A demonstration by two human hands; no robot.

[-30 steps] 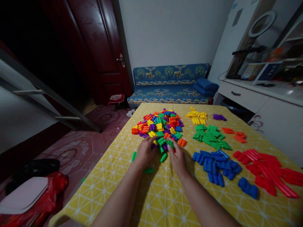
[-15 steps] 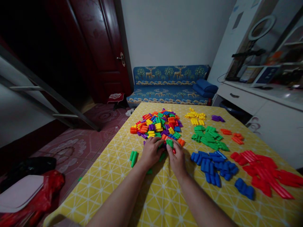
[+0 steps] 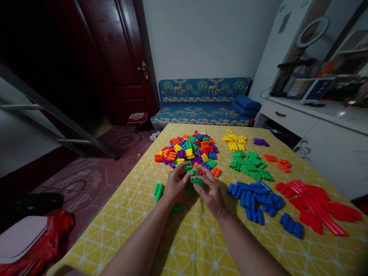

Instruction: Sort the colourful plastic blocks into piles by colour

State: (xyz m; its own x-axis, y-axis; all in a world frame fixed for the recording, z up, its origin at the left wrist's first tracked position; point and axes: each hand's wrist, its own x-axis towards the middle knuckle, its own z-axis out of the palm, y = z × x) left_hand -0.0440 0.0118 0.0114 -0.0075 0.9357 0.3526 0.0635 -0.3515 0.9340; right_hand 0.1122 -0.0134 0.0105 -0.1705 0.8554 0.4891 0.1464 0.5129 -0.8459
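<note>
Near the front edge of a mixed-colour heap of tube-shaped plastic blocks (image 3: 189,153), both my hands are close together. My right hand (image 3: 212,193) pinches a green plastic block (image 3: 197,181) whose round hollow ends face me. My left hand (image 3: 176,183) has its fingers and thumb curled round the other side, on green pieces partly hidden by the fingers. Another green block lies under the hands, mostly covered. To the left of my left hand, two joined green tubes (image 3: 158,192) rest on the cloth, and a further green piece (image 3: 176,208) shows beside my left forearm.
On the yellow patterned tablecloth (image 3: 126,226), separate groups lie to the right: yellow blocks (image 3: 235,140), purple blocks (image 3: 260,142), orange blocks (image 3: 283,165), green blocks (image 3: 250,165), blue blocks (image 3: 253,199) and red blocks (image 3: 316,203). A blue sofa (image 3: 198,111) stands beyond the table.
The green block in my right hand has moved slightly left and toward me, and its hollow ends now show. My hands are closer together. The whole view has shifted a little.
</note>
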